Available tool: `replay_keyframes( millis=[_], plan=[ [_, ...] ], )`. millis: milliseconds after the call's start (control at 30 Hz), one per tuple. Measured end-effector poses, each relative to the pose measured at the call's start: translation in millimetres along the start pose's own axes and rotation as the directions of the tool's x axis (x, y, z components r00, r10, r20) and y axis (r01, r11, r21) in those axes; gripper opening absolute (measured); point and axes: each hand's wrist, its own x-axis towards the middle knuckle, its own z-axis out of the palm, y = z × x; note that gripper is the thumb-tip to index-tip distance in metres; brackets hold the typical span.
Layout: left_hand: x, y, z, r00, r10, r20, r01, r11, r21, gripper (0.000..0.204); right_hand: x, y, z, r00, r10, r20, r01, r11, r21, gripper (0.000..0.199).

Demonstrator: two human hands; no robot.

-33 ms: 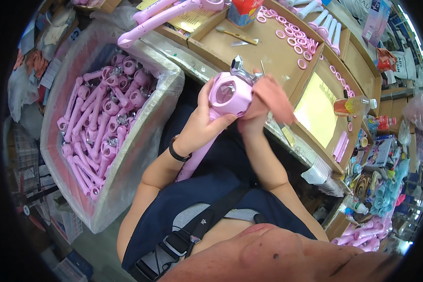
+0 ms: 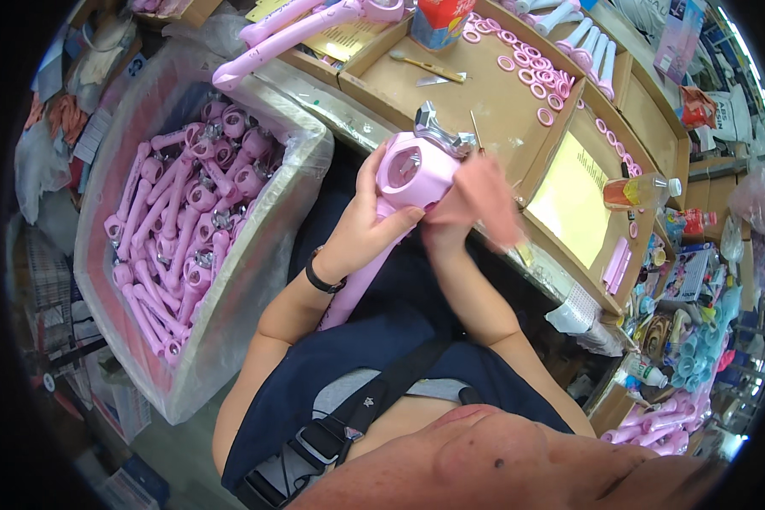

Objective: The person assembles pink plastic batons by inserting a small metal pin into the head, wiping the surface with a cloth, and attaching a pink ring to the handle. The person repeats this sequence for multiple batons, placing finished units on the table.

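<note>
Pink plastic wand (image 2: 436,176) sits over the lap, between the plastic-lined bin (image 2: 255,255) and the worktop (image 2: 314,104). Left hand (image 2: 359,228) has its fingers clamped around the base of the chunky head, handle angled back toward the body, probably to keep it steady. Right hand (image 2: 447,238) has a salmon cloth (image 2: 487,202) at the head's right side; it's blurry and hides those fingers, so can't tell how they're closed. Loose pink rings (image 2: 559,83) lie in a cardboard tray (image 2: 501,98), I guess to stop them rolling off.

Right hand (image 2: 447,235) partly hidden behind the motion-blurred salmon cloth (image 2: 490,202) in its grip, fingertips indistinct.
</note>
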Motion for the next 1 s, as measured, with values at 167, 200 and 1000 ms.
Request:
replay_keyframes(
  millis=[167,200,1000],
  plan=[
    [0.5,-7.8,-6.5,0.994,0.113,0.005,-0.111,0.967,0.23,0.086,-23.4,-14.7,15.1,0.752,0.617,0.234,-0.62,0.539,0.571,0.061],
    [-2.1,-7.7,-7.4,1.0,0.023,0.018,-0.024,0.995,0.095,0.085,-21.3,-12.6,14.3,0.566,0.754,0.334,-0.594,0.093,0.799,0.06],
    [1.0,-9.7,-1.2,0.999,-0.018,0.032,0.017,0.999,0.043,0.082,-48.7,-21.6,22.1,0.86,0.489,-0.148,-0.376,0.802,0.464,0.055]
  ],
)
